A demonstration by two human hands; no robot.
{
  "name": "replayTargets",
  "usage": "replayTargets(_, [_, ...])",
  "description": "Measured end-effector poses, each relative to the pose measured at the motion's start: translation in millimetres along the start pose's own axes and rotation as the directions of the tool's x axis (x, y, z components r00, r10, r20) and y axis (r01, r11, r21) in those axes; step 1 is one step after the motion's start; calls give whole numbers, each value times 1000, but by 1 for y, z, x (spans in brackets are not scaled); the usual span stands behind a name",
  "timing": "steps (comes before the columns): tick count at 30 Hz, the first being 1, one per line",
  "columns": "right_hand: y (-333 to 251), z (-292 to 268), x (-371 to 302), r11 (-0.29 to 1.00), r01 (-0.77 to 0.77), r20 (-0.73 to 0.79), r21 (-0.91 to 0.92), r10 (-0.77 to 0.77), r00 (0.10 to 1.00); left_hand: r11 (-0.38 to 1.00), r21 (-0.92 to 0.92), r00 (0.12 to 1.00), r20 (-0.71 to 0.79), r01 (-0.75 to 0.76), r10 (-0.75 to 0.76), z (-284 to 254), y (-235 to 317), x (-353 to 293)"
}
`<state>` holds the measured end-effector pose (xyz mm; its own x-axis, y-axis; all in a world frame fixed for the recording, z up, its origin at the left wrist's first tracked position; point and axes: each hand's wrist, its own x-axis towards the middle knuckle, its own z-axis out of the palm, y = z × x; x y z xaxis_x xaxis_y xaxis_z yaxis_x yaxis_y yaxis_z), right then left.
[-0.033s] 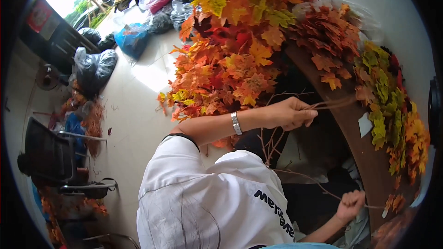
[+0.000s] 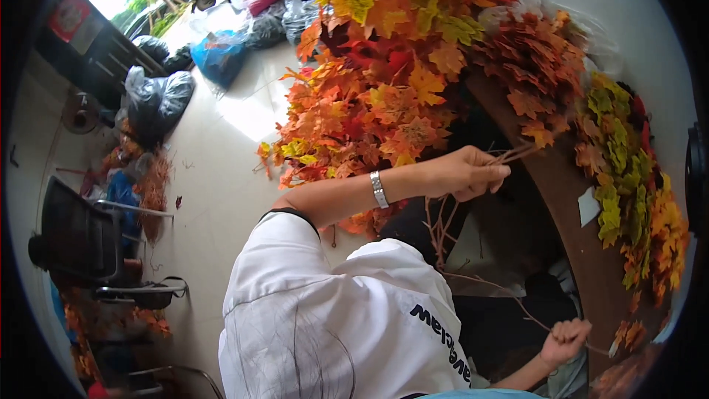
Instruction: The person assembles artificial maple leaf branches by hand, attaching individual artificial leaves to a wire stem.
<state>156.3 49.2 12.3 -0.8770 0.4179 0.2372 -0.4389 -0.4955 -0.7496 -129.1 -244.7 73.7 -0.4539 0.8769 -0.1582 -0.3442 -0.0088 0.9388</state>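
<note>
My left hand (image 2: pixel 473 171), with a silver watch (image 2: pixel 379 189) on its wrist, is closed on thin brown twigs whose ends stick out past the fingers toward the table. Below that hand a bare, branching brown twig (image 2: pixel 441 240) hangs over my lap. Its long thin stem (image 2: pixel 509 297) runs down to my right hand (image 2: pixel 565 341), which is closed round it, with the stem's end poking out beyond the fist. Just past my left hand lies a pile of orange-red artificial maple leaves (image 2: pixel 528 59). A heap of orange, red and yellow leaves (image 2: pixel 384 103) rises beside my left forearm.
Along the brown curved table (image 2: pixel 550 177) lie green-yellow leaves (image 2: pixel 620 155), orange leaves (image 2: pixel 663 236) and a white card (image 2: pixel 588 207). On the left stand a black chair (image 2: pixel 81 229) and a dark plastic bag (image 2: pixel 157 100). A blue bag (image 2: pixel 220 58) sits farther off on the tiled floor.
My left hand has shifted slightly, and the twig ends past its fingers, blurred before, now show sharper and higher. My right hand sits a little lower. Both hands keep their grip.
</note>
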Motion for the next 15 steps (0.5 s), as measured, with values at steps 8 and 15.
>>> replayTargets(8, [27,15,14,763,-392,-218,-513,326,920,820,-560,985,38,-119,170,14,-8,16])
replayTargets(15, [147,84,21,743,-536,5,-401,587,810,552,-832,976,74,-52,203,71,-18,55])
